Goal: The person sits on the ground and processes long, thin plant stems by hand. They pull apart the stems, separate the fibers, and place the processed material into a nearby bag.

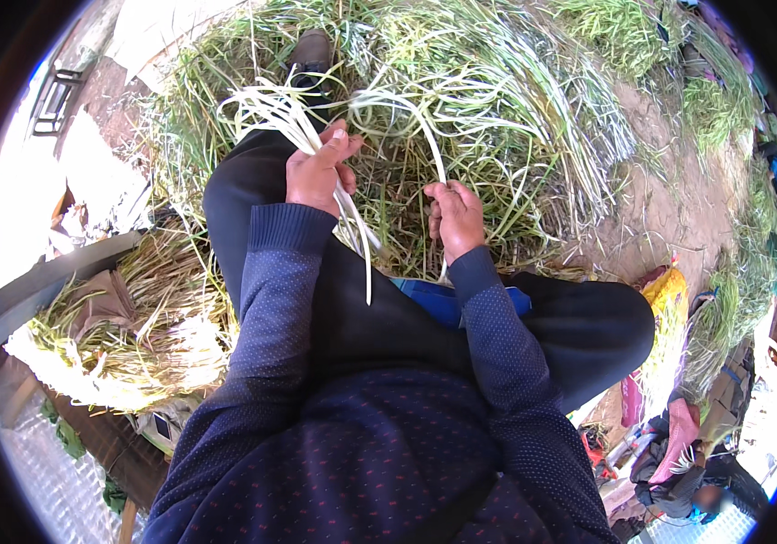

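My left hand [320, 173] grips a bundle of pale, flat plant stalks [280, 112]. Their tops fan out and curl beyond my fingers, and the lower ends hang over my thigh. Between the thumb and fingers of my right hand [456, 214] is a single pale stalk [435, 146]. It arcs upward and bends over to the left, with its blurred tip apart from the bundle; its other end shows below the hand. A blue item [429, 302] lies against my lap, partly covered by my right sleeve.
Loose green stalks [388, 204] cover the ground before my crossed legs, with a long sheaf [552, 129] at upper right. Dried stalks [157, 319] are heaped at left beside a grey curved edge [55, 285]. A yellow bag [666, 299] stands past my right knee. Another person [701, 483] sits at lower right.
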The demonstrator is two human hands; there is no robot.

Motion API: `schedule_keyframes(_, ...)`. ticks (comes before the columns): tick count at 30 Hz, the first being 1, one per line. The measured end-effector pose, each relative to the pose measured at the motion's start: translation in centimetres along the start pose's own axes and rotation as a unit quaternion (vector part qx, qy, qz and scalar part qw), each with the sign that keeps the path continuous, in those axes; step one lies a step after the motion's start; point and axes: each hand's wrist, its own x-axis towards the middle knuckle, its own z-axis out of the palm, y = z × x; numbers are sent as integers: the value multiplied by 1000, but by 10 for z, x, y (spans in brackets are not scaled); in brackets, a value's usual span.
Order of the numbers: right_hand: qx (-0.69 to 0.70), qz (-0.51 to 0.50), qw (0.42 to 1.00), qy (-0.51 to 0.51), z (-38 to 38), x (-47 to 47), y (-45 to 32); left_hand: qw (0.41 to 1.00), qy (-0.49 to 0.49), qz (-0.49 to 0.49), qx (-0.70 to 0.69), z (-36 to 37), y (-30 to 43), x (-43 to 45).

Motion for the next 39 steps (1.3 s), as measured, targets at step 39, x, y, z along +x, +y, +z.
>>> schedule_keyframes(39,-631,-50,745,209,-230,153,-8,934,-262,-191,-152,33,-16,-38)
